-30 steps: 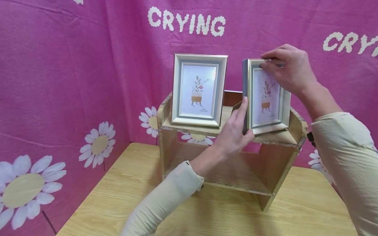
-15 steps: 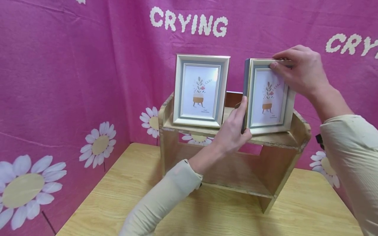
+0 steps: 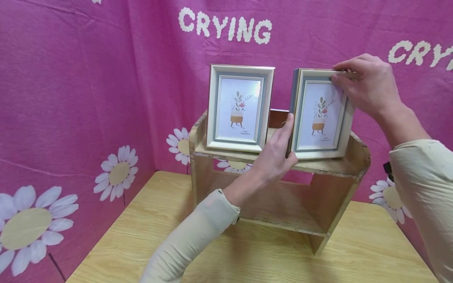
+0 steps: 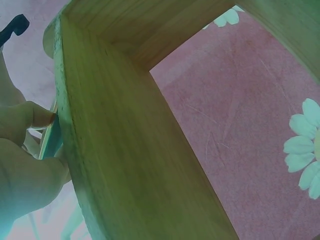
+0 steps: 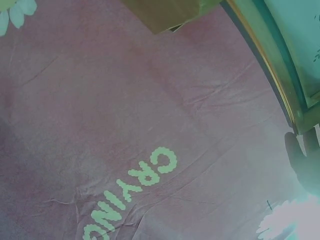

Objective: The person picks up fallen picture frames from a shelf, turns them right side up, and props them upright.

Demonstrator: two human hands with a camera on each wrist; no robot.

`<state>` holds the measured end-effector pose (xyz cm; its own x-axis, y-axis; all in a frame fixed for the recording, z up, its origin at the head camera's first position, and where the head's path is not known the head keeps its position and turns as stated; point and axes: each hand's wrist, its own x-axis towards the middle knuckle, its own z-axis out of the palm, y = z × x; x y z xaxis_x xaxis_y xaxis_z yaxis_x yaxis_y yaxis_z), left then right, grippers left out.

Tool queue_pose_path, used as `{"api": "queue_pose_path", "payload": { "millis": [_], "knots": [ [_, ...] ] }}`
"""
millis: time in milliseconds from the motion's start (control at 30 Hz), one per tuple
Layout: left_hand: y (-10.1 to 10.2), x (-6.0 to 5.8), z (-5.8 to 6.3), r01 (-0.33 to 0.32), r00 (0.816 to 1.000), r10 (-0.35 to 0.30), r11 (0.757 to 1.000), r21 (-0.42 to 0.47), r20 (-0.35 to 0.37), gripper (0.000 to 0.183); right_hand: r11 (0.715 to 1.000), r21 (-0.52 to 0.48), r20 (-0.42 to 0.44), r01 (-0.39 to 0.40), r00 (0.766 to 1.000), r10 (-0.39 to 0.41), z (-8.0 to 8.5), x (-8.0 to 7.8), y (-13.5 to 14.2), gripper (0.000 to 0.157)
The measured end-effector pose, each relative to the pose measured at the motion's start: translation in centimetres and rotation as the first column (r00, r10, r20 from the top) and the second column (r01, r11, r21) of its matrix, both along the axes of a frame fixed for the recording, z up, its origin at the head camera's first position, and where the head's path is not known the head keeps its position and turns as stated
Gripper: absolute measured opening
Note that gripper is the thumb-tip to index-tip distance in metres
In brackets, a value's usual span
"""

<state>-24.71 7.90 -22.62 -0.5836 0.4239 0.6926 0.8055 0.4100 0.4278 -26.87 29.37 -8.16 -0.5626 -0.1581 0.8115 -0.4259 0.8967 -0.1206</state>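
Observation:
Two cream picture frames with blue-grey inner borders and a potted-plant print stand on the top of a small wooden shelf [image 3: 329, 167]. The left picture frame [image 3: 240, 106] is upright with no hand on it. At the right picture frame [image 3: 320, 114], my left hand [image 3: 274, 157] holds the lower left side, index finger running up along the edge and thumb by the bottom corner. My right hand [image 3: 371, 84] pinches its upper right corner, thumb in front. Part of that frame [image 5: 282, 65] shows in the right wrist view, with fingertips [image 5: 296, 145] at its corner.
A light wooden table [image 3: 141, 236] bears the shelf, which has a lower board and an open front. Behind hangs a pink cloth [image 3: 88, 78] with white daisies and lettering. A reddish-brown piece [image 3: 278, 118] shows at the shelf's back, between the frames.
The right picture frame has turned to face more to the front, its right side swinging outward. My right hand has shifted rightward with it. My left hand has stayed at the left edge.

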Motion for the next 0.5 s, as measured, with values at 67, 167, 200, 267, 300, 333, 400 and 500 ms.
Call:
{"api": "queue_pose_path", "payload": {
  "millis": [67,167,200,267,300,333,400,500],
  "knots": [
    [0.00,-0.03,-0.01,0.001,1.000,-0.001,1.000,0.004,0.007,0.096,1.000,-0.001,0.000,0.000,1.000,0.000,0.01,0.12,0.12,0.026],
    [0.01,-0.05,0.00,-0.004,1.000,0.004,1.000,0.006,0.020,0.098,1.000,0.005,0.006,0.010,1.000,-0.010,0.09,0.33,0.22,0.025],
    [0.01,-0.06,0.00,-0.004,1.000,0.004,1.000,0.007,0.024,0.098,1.000,0.006,0.011,0.015,1.000,-0.015,0.12,0.40,0.23,0.025],
    [0.02,-0.08,0.02,-0.007,1.000,0.007,1.000,0.004,0.024,0.099,1.000,0.005,0.021,0.024,0.999,-0.024,0.16,0.56,0.30,0.026],
    [0.03,-0.08,0.04,-0.010,1.000,0.010,1.000,0.000,0.023,0.099,1.000,0.005,0.028,0.029,0.999,-0.030,0.17,0.63,0.34,0.026],
    [0.02,-0.14,0.03,-0.011,1.000,0.011,1.000,-0.003,0.017,0.098,0.999,0.004,0.032,0.032,0.999,-0.032,0.17,0.70,0.36,0.026],
    [-0.02,-0.21,0.05,-0.017,1.000,0.017,1.000,-0.009,0.005,0.098,0.999,0.002,0.043,0.032,0.999,-0.032,0.20,0.84,0.42,0.027],
    [-0.13,-0.38,0.01,-0.020,1.000,0.020,1.000,-0.011,-0.005,0.097,1.000,0.004,0.044,0.016,0.999,-0.016,0.21,1.02,0.39,0.028]
  ]
}}
